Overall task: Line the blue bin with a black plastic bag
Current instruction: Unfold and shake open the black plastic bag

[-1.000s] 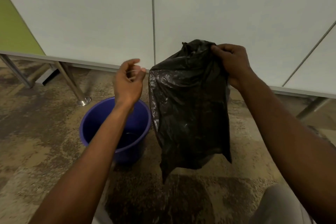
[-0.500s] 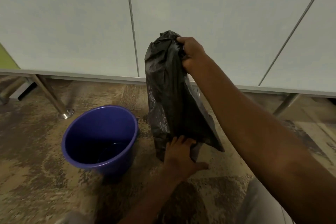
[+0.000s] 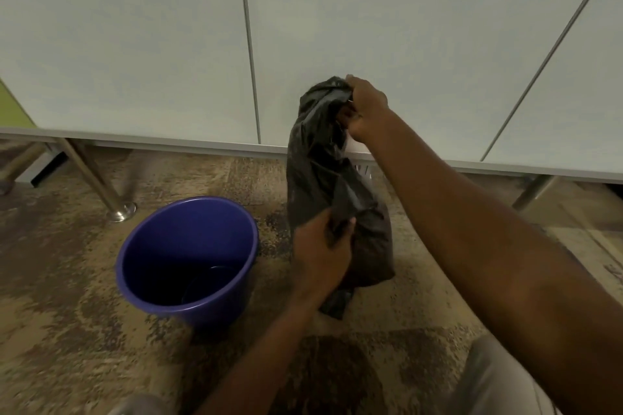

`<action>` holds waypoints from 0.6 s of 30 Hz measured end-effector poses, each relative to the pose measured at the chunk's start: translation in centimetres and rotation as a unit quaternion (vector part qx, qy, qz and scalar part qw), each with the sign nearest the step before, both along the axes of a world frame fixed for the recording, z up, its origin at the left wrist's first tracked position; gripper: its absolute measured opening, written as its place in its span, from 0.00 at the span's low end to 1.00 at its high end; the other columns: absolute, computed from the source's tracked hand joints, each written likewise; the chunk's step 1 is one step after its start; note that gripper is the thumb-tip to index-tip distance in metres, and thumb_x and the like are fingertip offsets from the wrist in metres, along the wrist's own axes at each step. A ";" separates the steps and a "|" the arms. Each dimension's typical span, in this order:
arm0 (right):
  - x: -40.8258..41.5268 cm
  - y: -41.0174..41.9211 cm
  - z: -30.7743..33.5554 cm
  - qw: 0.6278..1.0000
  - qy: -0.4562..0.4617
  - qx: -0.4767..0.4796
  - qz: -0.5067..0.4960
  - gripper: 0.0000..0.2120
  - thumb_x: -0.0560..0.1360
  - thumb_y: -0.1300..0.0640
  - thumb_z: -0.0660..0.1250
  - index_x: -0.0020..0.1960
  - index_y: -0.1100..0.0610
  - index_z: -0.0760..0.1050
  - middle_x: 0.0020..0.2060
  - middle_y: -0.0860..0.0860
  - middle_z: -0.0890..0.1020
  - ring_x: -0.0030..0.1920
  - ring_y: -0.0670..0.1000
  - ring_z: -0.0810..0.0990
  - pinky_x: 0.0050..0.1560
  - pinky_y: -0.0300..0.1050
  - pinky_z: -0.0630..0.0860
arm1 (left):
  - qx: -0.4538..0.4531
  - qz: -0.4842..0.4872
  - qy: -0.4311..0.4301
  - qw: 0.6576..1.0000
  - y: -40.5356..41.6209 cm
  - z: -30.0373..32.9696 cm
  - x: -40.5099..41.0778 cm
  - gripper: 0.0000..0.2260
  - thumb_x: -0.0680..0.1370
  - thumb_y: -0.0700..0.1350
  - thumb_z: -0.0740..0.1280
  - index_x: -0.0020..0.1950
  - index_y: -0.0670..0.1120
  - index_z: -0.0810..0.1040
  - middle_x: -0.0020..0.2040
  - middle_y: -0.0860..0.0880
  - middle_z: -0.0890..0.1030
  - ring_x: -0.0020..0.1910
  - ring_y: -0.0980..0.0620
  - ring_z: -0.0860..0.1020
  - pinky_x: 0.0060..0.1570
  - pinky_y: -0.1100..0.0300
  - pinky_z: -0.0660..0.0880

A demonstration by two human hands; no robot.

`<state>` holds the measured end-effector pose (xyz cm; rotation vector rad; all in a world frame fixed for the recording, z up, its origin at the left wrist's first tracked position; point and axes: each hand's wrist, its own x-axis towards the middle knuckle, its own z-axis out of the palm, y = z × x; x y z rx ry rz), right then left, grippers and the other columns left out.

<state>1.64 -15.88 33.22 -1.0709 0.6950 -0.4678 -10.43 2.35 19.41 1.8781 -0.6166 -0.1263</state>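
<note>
Fingers [image 3: 340, 229] of the left hand [image 3: 320, 256] pinched the black plastic bag [image 3: 317, 158] low down; the right hand [image 3: 365, 109] clenched its bunched top. It hung beside the unlined blue bin [image 3: 148, 266]. Best now: find the mouth, spread it wide, then lower it in.

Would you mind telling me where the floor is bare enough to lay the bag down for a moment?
Bare carpet lies left of the blue bin, out from the metal leg's foot, and in front of the bin toward the camera. It is crowded right of the bin: the black bag hangs there, held by the left hand and right hand.
</note>
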 end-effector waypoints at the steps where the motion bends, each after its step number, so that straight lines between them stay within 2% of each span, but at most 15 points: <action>1: -0.9 -0.3 -0.4 0.999 0.009 -0.031 0.030 0.21 0.78 0.49 0.74 0.63 0.62 0.79 0.58 0.60 0.83 0.58 0.62 0.84 0.57 0.57 0.84 | -0.011 -0.001 0.029 1.000 0.9 0.9 0.9 0.06 0.81 0.53 0.68 0.44 0.59 0.78 0.41 0.61 0.82 0.44 0.72 0.80 0.42 0.75 0.74; 3: -3.1 -0.6 -0.9 0.984 0.068 -0.147 0.070 0.23 0.77 0.41 0.74 0.55 0.61 0.81 0.53 0.58 0.85 0.55 0.60 0.85 0.52 0.53 0.85 | -0.058 0.005 0.068 0.996 2.4 2.7 2.8 0.05 0.79 0.54 0.69 0.45 0.56 0.81 0.42 0.55 0.86 0.43 0.64 0.84 0.46 0.66 0.80; 4: -4.2 -0.5 -1.2 0.966 0.104 -0.225 0.074 0.27 0.76 0.37 0.72 0.55 0.61 0.82 0.53 0.58 0.86 0.54 0.60 0.85 0.54 0.54 0.84 | -0.088 0.012 0.087 0.992 3.1 3.7 3.8 0.05 0.79 0.53 0.70 0.44 0.55 0.82 0.41 0.52 0.87 0.42 0.60 0.85 0.47 0.61 0.82; 5: -5.5 0.0 -1.5 0.942 0.134 -0.302 0.066 0.32 0.75 0.32 0.70 0.58 0.61 0.82 0.55 0.59 0.85 0.56 0.60 0.85 0.56 0.56 0.84 | -0.112 0.019 0.103 0.988 3.5 4.4 4.7 0.05 0.79 0.52 0.71 0.44 0.54 0.83 0.41 0.52 0.87 0.42 0.59 0.86 0.47 0.58 0.84; 6: -7.2 0.8 -1.8 0.919 0.150 -0.360 0.052 0.36 0.73 0.28 0.67 0.62 0.58 0.81 0.58 0.58 0.85 0.57 0.59 0.85 0.54 0.55 0.84 | -0.130 0.025 0.116 0.984 3.7 5.1 5.4 0.05 0.79 0.51 0.72 0.44 0.55 0.84 0.40 0.54 0.88 0.42 0.58 0.86 0.47 0.56 0.85; 8: -10.6 3.5 -2.9 0.902 0.125 -0.409 0.056 0.37 0.67 0.20 0.64 0.61 0.47 0.79 0.53 0.52 0.85 0.52 0.55 0.86 0.43 0.48 0.81 | -0.154 0.051 0.111 0.981 3.9 6.0 6.7 0.05 0.79 0.50 0.74 0.43 0.55 0.85 0.35 0.56 0.87 0.39 0.59 0.86 0.46 0.55 0.86; 10: -13.9 6.2 -5.0 0.881 0.104 -0.451 0.098 0.36 0.61 0.16 0.64 0.56 0.41 0.77 0.47 0.46 0.85 0.45 0.47 0.86 0.39 0.42 0.79 | -0.171 0.067 0.098 0.978 3.9 6.7 7.7 0.04 0.79 0.49 0.74 0.46 0.53 0.87 0.34 0.56 0.86 0.38 0.59 0.85 0.45 0.54 0.85; 12: -16.4 8.1 -7.0 0.842 0.110 -0.503 0.160 0.33 0.61 0.19 0.69 0.58 0.38 0.73 0.47 0.38 0.82 0.45 0.38 0.83 0.40 0.32 0.77 | -0.190 0.066 0.118 0.972 4.0 7.2 8.5 0.04 0.79 0.49 0.75 0.49 0.51 0.88 0.40 0.52 0.88 0.44 0.53 0.87 0.48 0.54 0.85; 13: -17.1 8.6 -7.9 0.828 0.108 -0.522 0.178 0.30 0.64 0.25 0.73 0.60 0.37 0.72 0.49 0.34 0.80 0.47 0.35 0.81 0.43 0.30 0.77 | -0.198 0.062 0.136 0.969 4.2 7.3 8.9 0.03 0.79 0.49 0.75 0.48 0.52 0.88 0.42 0.50 0.89 0.46 0.50 0.88 0.49 0.53 0.85; 16: -17.6 8.2 -9.3 0.827 0.071 -0.528 0.178 0.18 0.72 0.44 0.78 0.58 0.36 0.76 0.49 0.32 0.82 0.50 0.33 0.81 0.53 0.38 0.82 | -0.188 0.056 0.187 0.963 5.5 7.1 10.3 0.02 0.79 0.48 0.75 0.48 0.51 0.87 0.45 0.47 0.90 0.49 0.49 0.88 0.48 0.53 0.86; 18: -17.2 7.3 -9.0 0.838 0.041 -0.514 0.177 0.13 0.74 0.50 0.77 0.54 0.35 0.80 0.47 0.37 0.86 0.49 0.36 0.85 0.53 0.42 0.84 | -0.187 0.051 0.227 0.954 6.7 6.6 11.1 0.08 0.79 0.46 0.75 0.54 0.43 0.87 0.49 0.40 0.89 0.52 0.41 0.87 0.50 0.50 0.86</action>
